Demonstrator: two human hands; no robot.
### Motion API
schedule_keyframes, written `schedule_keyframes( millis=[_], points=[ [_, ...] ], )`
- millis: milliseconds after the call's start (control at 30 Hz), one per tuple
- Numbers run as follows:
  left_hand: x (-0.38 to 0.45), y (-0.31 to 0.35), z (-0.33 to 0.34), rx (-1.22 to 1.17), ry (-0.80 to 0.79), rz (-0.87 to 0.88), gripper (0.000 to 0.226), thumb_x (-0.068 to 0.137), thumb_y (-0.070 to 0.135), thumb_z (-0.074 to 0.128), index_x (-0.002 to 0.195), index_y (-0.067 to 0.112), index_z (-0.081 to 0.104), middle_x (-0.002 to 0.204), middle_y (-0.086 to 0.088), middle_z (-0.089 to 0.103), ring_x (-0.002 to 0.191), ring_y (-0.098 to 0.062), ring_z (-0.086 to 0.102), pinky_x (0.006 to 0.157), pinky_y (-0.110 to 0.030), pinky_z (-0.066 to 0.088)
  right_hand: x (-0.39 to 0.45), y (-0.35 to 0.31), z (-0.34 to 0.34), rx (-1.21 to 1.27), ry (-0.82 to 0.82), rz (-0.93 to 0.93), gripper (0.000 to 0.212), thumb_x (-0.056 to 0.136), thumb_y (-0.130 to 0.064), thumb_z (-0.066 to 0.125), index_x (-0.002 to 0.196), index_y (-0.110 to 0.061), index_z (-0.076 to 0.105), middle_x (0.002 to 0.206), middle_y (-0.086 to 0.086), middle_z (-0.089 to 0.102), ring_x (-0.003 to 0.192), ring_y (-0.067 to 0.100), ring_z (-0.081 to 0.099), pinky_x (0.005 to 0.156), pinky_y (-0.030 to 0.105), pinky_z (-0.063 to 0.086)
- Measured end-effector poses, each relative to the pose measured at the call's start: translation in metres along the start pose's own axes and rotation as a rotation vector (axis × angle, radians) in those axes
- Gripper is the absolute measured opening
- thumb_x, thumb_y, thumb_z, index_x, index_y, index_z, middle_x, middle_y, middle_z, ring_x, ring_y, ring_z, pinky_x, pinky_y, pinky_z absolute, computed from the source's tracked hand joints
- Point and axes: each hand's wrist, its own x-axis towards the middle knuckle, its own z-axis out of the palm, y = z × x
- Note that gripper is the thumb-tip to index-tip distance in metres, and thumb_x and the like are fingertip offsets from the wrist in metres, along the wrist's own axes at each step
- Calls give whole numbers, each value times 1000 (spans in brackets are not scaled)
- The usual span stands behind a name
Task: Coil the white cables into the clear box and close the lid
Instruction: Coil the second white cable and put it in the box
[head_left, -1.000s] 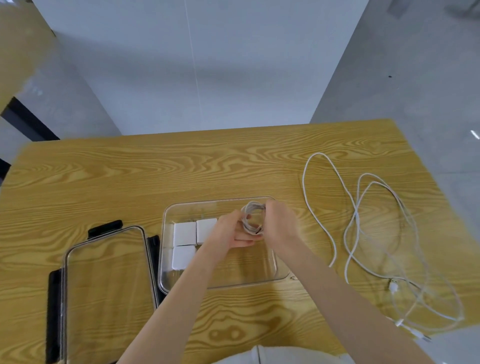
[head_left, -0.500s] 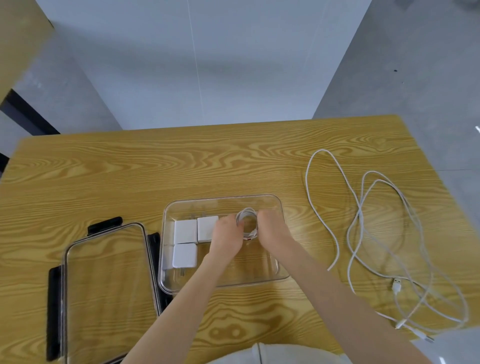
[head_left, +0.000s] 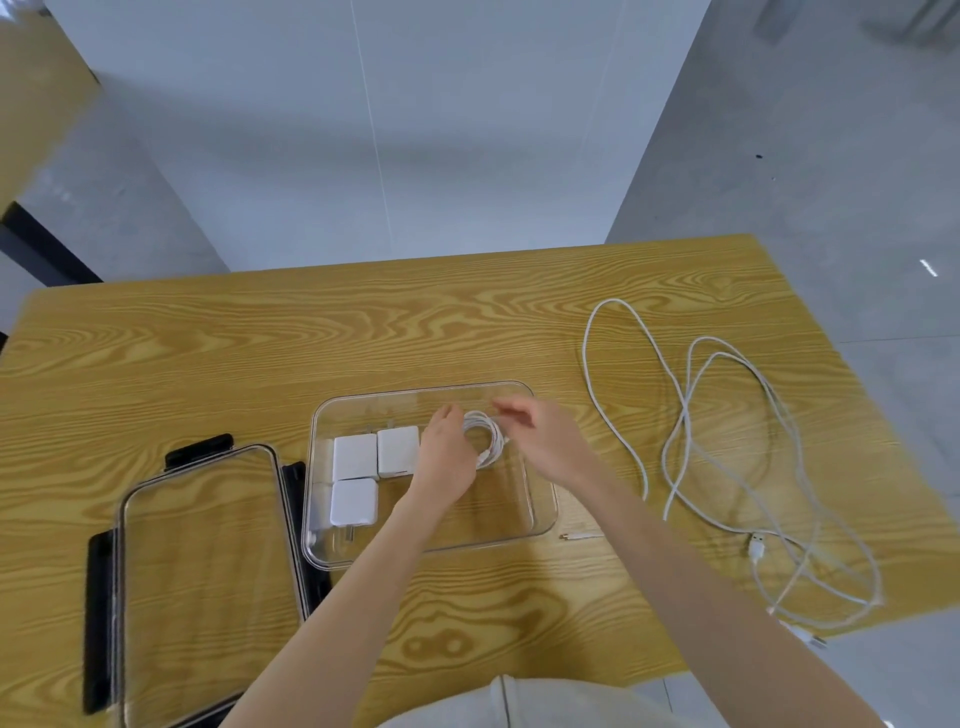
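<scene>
A coiled white cable (head_left: 485, 436) lies inside the clear box (head_left: 543, 512) near its far middle. My left hand (head_left: 447, 457) rests on the coil's left side and still touches it. Just to the coil's right my right hand (head_left: 545, 441) is lifted off it, fingers spread and blurred. Three white charger cubes (head_left: 374, 467) sit in the box's left half. Loose white cables (head_left: 727, 467) sprawl in long loops on the table to the right. The clear lid (head_left: 202, 582) with black latches lies flat to the left of the box.
The wooden table (head_left: 363, 338) ends at a far edge with grey floor beyond. A small white cable end (head_left: 579, 535) lies by the box's near right corner. A cable plug (head_left: 813, 640) hangs over the table's right near edge.
Both hands lowered the coil into the box. My right hand has since let go and opened, pulling slightly right, while my left hand stays on the coil.
</scene>
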Motion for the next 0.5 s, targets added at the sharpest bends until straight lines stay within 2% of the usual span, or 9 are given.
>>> schedule_keyframes(
  millis=[67, 133, 167, 233, 267, 367, 433, 467, 500],
  points=[
    [-11, 19, -3, -78, 84, 81, 42, 97, 5, 33, 138, 4, 38, 147, -11, 37, 136, -25, 32, 109, -31, 25, -10, 0, -24, 125, 120, -45, 28, 92, -10, 52, 118, -13, 63, 115, 1, 67, 105, 11, 61, 87, 15, 43],
    [-24, 42, -1, -174, 168, 165, 35, 96, 11, 38, 130, 9, 50, 135, -6, 51, 123, -21, 47, 104, -28, 34, -19, 11, -48, 214, 244, -61, 21, 90, -9, 55, 105, -18, 66, 95, -1, 70, 88, 10, 66, 82, 21, 49],
    [-30, 52, 2, -216, 186, 203, 32, 96, 13, 41, 124, 11, 55, 126, -3, 57, 114, -16, 53, 99, -21, 38, -23, 19, -59, 257, 306, -53, 19, 89, -7, 56, 99, -21, 66, 87, -2, 70, 79, 7, 67, 77, 22, 50],
    [-41, 71, 15, -257, 169, 278, 24, 94, 15, 47, 113, 12, 62, 108, 3, 64, 94, -7, 56, 79, -3, 38, -33, 39, -81, 342, 416, -21, 21, 88, -3, 55, 90, -22, 63, 78, -2, 68, 62, -2, 64, 68, 19, 50],
    [-47, 80, 25, -265, 142, 308, 22, 93, 15, 50, 109, 12, 64, 102, 4, 65, 88, -6, 55, 72, -1, 37, -40, 51, -91, 361, 461, 5, 22, 89, -2, 54, 87, -23, 63, 76, -2, 67, 58, -4, 63, 64, 17, 49],
    [-55, 97, 54, -246, 34, 333, 20, 91, 13, 52, 105, 9, 65, 94, 2, 64, 84, -8, 55, 69, -8, 39, -58, 88, -113, 371, 540, 98, 22, 89, -3, 54, 84, -21, 65, 75, -2, 67, 56, -5, 62, 66, 22, 49],
    [-57, 100, 78, -192, -28, 303, 20, 90, 13, 52, 105, 7, 64, 98, -3, 65, 90, -14, 58, 80, -19, 46, -68, 110, -123, 342, 545, 151, 16, 89, -5, 54, 91, -13, 67, 76, -2, 67, 63, 0, 64, 73, 30, 51],
    [-56, 99, 88, -164, -51, 278, 22, 90, 12, 52, 107, 7, 63, 102, -5, 65, 95, -16, 59, 85, -24, 46, -71, 120, -125, 320, 541, 174, 16, 89, -7, 54, 93, -14, 68, 77, -3, 67, 69, 4, 64, 78, 31, 51],
    [-56, 99, 99, -138, -70, 249, 24, 90, 13, 51, 111, 8, 62, 107, -5, 64, 100, -17, 58, 88, -25, 44, -76, 129, -127, 285, 533, 192, 16, 90, -10, 54, 95, -16, 68, 80, -5, 66, 74, 6, 63, 81, 26, 51]
  ],
)
